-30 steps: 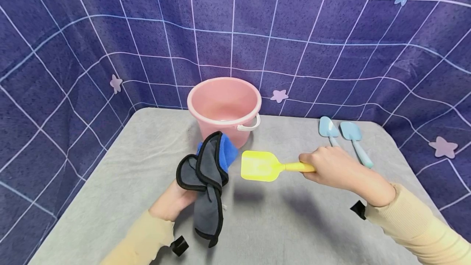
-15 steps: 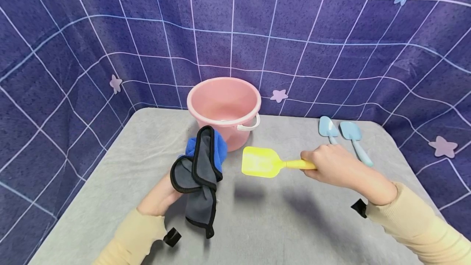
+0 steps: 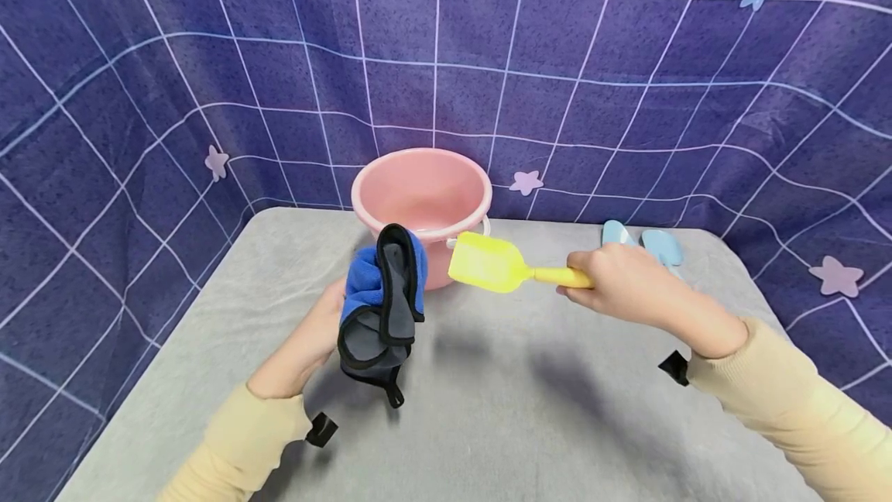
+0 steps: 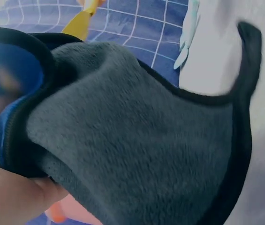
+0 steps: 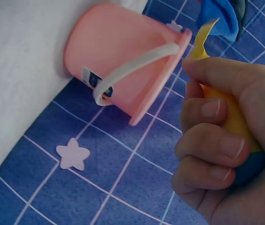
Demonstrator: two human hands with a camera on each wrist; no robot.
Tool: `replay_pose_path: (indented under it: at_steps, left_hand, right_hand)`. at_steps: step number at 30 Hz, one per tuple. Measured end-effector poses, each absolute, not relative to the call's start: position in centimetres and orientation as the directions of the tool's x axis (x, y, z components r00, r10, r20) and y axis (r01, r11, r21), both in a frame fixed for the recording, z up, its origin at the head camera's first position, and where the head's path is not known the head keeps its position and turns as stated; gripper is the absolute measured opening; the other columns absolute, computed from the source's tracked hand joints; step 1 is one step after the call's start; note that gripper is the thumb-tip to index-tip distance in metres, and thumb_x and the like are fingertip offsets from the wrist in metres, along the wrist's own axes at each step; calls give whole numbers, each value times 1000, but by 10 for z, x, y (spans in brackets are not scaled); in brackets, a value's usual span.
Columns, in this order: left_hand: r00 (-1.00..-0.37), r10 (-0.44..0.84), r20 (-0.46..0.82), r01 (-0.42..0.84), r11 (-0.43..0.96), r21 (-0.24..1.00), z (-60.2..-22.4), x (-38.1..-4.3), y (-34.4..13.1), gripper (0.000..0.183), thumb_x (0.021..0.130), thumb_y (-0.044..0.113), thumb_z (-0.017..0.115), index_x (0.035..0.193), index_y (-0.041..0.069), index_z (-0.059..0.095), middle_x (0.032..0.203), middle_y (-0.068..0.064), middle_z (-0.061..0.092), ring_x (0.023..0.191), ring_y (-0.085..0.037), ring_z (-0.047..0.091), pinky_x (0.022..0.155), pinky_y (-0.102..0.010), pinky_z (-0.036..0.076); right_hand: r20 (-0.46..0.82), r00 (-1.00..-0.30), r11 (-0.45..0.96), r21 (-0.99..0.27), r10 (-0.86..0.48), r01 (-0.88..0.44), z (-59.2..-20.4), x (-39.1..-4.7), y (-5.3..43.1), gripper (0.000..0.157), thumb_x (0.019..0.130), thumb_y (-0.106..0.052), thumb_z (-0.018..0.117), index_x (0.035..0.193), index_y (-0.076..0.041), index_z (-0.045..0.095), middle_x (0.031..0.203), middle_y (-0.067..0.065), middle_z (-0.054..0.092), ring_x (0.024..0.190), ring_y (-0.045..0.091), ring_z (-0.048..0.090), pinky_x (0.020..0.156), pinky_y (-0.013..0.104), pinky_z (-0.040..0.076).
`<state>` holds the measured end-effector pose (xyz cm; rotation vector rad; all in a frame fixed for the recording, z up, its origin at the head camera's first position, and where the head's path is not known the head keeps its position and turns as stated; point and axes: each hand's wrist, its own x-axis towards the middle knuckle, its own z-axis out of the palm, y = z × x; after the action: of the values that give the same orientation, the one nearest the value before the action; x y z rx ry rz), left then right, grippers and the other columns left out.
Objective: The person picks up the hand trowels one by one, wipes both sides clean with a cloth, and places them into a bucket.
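Observation:
My left hand [image 3: 313, 339] grips a folded cloth [image 3: 399, 285], blue on one face and grey on the other with black edging. In the left wrist view the grey side of the cloth [image 4: 123, 122] covers most of the picture and hides the fingers behind it. A yellow toy shovel [image 3: 488, 262] is held by its handle in my right hand [image 3: 620, 285], blade toward the cloth. The right wrist view has the right hand's fingers [image 5: 230, 147] curled round the yellow handle, which ends in blue. Both things are raised above the grey-covered table, a short gap between them.
Behind the cloth and the shovel blade stands a pink bucket [image 3: 439, 262] with a white handle. Two light blue shovels [image 3: 662, 246] lie at the back right, partly hidden by the right hand. A purple grid-patterned curtain [image 3: 488, 45] with stars rises round the table [image 3: 530, 424].
Both hands have moved up in view, toward the bucket. The cloth has shifted a little left and turned, showing more blue. The shovel blade now overlaps the bucket's handle and is more tilted.

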<state>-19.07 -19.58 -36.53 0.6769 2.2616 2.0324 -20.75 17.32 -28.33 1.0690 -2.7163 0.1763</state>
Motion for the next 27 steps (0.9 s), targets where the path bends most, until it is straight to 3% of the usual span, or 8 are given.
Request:
replay_pose_path:
  at_steps: [1,5,11,17,21,27]
  left_hand:
    - [-956,230,180,230,215,949,-365,-181,-201,22,91,17,59,111,9,57,105,-1,60,99,-11,52,88,-23,43]
    - [-941,230,247,317,355,880,-358,-181,-196,27,86,12,65,112,6,60,104,-7,62,95,-12,54,86,-23,44]
    - [-882,285,376,468,445,763,-352,-179,-185,35,80,3,66,114,13,62,100,-2,66,91,-13,56,83,-27,46]
    - [-808,352,472,587,543,600,-349,-180,-173,51,72,-12,52,117,11,61,110,-1,63,103,-14,56,92,-34,44]
    - [-743,419,522,661,587,468,-349,-182,-165,54,69,-11,50,119,9,60,113,-2,63,108,-18,55,91,-42,41]
    - [-682,475,557,699,648,303,-352,-184,-157,50,72,-7,50,119,9,59,116,-2,63,109,-19,54,89,-41,38]
  right_hand:
    - [251,-711,728,-36,-656,-685,-280,-210,172,28,78,-23,73,64,-18,50,52,-9,37,45,4,33,38,22,28]
    - [263,-721,740,-36,-641,-672,-269,-219,166,27,78,-24,74,64,-16,52,52,-8,38,45,7,35,38,23,30]
    - [239,-780,797,-39,-579,-603,-252,-234,156,26,78,-27,73,65,-13,55,53,-5,40,46,12,38,40,26,33]
    - [240,-806,815,-87,-541,-573,-241,-249,143,28,80,-27,72,64,-11,55,54,-3,43,47,13,38,40,27,32]
    - [237,-821,824,-115,-519,-555,-238,-260,132,26,80,-27,71,66,-9,58,55,-2,44,47,13,38,42,27,33]
    - [219,-841,837,-142,-495,-529,-233,-275,109,25,80,-29,72,75,-6,64,59,1,48,49,14,40,45,26,32]
